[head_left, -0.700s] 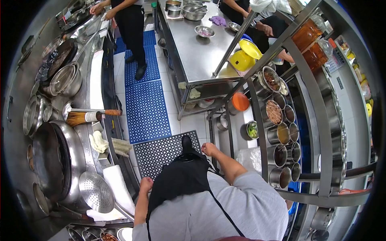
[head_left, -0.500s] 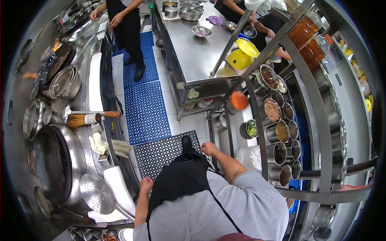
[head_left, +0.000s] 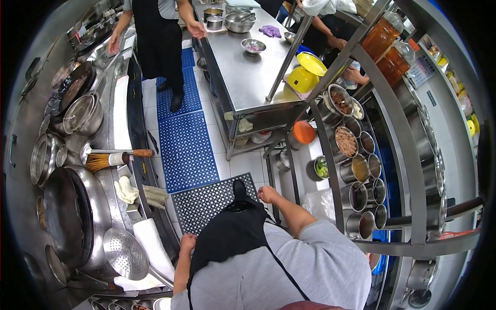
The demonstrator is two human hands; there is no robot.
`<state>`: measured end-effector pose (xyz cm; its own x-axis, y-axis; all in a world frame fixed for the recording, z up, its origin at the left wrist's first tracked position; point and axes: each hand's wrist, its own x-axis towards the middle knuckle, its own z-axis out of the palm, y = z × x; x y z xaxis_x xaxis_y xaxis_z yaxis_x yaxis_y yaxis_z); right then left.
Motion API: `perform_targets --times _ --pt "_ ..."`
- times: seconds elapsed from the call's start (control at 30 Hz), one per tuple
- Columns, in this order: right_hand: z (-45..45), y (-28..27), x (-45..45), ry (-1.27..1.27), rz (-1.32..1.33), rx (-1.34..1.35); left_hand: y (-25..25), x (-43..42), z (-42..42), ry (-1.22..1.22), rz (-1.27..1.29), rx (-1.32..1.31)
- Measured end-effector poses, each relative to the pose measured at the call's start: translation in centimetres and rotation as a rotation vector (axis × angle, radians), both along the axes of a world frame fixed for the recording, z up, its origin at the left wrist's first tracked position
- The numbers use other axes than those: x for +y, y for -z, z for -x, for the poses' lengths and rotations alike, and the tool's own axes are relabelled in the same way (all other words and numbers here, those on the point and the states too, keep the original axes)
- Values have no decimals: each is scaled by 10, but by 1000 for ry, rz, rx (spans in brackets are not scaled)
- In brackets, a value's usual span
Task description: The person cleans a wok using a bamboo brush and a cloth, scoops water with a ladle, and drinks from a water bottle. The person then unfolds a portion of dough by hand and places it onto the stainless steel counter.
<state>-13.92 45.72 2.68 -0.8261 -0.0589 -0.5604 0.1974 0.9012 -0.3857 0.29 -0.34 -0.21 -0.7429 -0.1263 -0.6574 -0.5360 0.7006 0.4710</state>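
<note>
My left hand (head_left: 188,243) hangs beside the black apron (head_left: 223,230), its fingers curled; whether anything is inside cannot be made out. On the other side, my right hand (head_left: 266,194) is held low in front of the body with its fingers bent together, and no object shows in it. Left of my left hand are a white towel (head_left: 154,247) and a perforated skimmer (head_left: 125,253) on the stove counter, with a large wok (head_left: 64,217) behind them. Beyond my right hand stands the metal rack (head_left: 335,194).
A co-worker (head_left: 157,41) in a black apron stands ahead on the blue mat (head_left: 186,150). The steel table (head_left: 243,77) bears bowls and a yellow container (head_left: 303,80). Several metal pots with food line the right side. Another co-worker's arm (head_left: 323,28) shows behind the table.
The co-worker ahead has turned and come nearer, with both hands now spread apart. The flames at the far wok no longer show. My hands have barely moved.
</note>
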Motion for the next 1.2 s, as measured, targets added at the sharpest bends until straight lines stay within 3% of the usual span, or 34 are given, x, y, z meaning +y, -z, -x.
perform_targets --times 0.4,0.47,0.5,0.6,0.63,0.7,0.73,0.77,0.8,0.87,1.0,1.1,1.2 --pt "-3 8 -4 -26 1 10 12 -2 1 -30 -12 -16" --pt "-6 3 -6 -22 12 12 -7 2 5 -106 -88 -75" --pt "-5 3 -7 -41 16 41 -40 8 13 -105 -83 -90" --pt "-3 6 -7 -81 32 79 46 -14 6 11 -57 53" --pt "-1 8 -8 -69 46 67 51 -15 0 7 -43 69" --pt "10 13 -8 -94 48 62 45 -11 11 82 -22 167" --pt "16 17 -12 -117 47 72 15 -6 20 110 13 171" --pt "19 20 -16 -135 63 81 30 -4 19 122 81 232" --pt "16 24 -18 -145 76 83 31 1 17 -74 -82 138" --pt "19 21 -22 -147 36 -11 -25 22 23 -57 -72 129" --pt "35 13 -29 -254 60 -12 -50 61 31 -92 -140 49" --pt "60 30 -35 -295 39 -24 -10 72 14 -67 -172 61" --pt "89 56 -34 -406 49 54 -10 64 -2 -78 -150 -27"
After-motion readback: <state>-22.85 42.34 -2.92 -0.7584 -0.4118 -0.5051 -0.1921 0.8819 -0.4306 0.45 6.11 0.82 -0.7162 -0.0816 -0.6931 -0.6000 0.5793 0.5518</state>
